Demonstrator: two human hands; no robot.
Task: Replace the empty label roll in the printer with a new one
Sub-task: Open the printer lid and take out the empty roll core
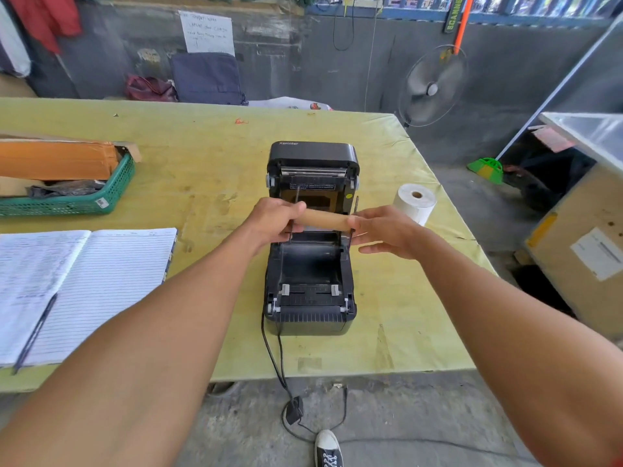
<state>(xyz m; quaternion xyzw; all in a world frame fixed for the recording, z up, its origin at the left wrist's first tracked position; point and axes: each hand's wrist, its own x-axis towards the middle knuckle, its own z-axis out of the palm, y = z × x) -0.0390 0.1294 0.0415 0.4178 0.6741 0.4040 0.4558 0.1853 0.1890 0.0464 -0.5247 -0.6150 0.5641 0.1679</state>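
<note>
Removal looks done: empty core (324, 220) at frame centre, clenched in left grip (274, 221) and right grip (384, 232) above open printer (310, 274); new roll (415, 202) waits right, on table (202, 156)

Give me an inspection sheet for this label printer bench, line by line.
Surface: yellow-green covered table, stained, small scraps near the far edge.
Job's things: black label printer, lid open, roll bay empty; brown cardboard core held above it; white new label roll standing to the right of the printer.
Clutter: green plastic basket with cardboard; open lined notebook with a pen.
Grippers: left hand and right hand grip the core's ends.
Cables: black cables run off the near edge to the floor.
Surroundings: standing fan, concrete wall, cardboard box at right.
</note>
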